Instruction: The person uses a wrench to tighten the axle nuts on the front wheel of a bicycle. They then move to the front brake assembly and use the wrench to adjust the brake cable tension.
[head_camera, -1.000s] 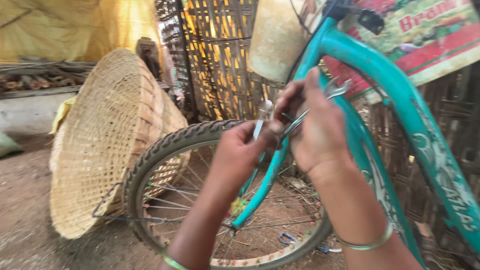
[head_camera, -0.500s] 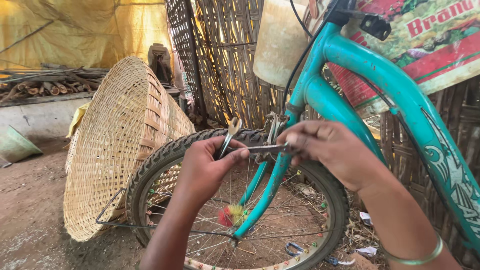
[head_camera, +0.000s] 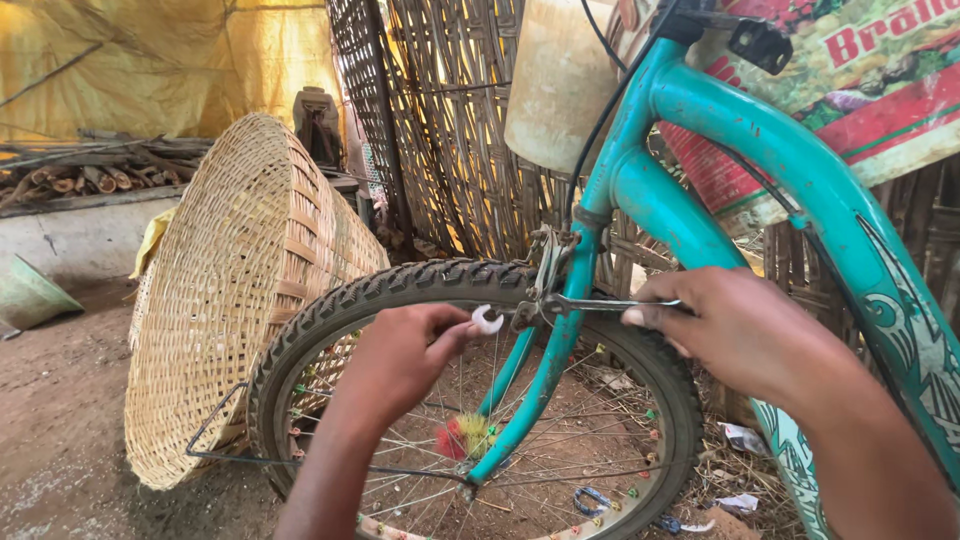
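Note:
A teal bicycle (head_camera: 760, 150) stands in front of me, its front wheel (head_camera: 420, 285) with a black knobbly tyre low in the middle. My left hand (head_camera: 405, 360) pinches a small white ring-shaped part (head_camera: 487, 320) beside the brake at the fork (head_camera: 555, 350). My right hand (head_camera: 735, 330) grips a thin metal spanner (head_camera: 600, 303) that reaches left to the brake bolt at the fork. A red and yellow tassel (head_camera: 460, 437) hangs on the hub.
A large woven basket (head_camera: 240, 280) leans against the wheel's left side. A bamboo lattice wall (head_camera: 450, 120) stands behind, with a yellow tarp (head_camera: 150, 60), stacked firewood (head_camera: 90, 175) and a pale bucket (head_camera: 555, 80) on the handlebar. Dirt floor with litter lies below.
The view has shifted and dropped slightly. My right hand has slid rightward along the spanner, and my left hand now pinches the white ring at the brake.

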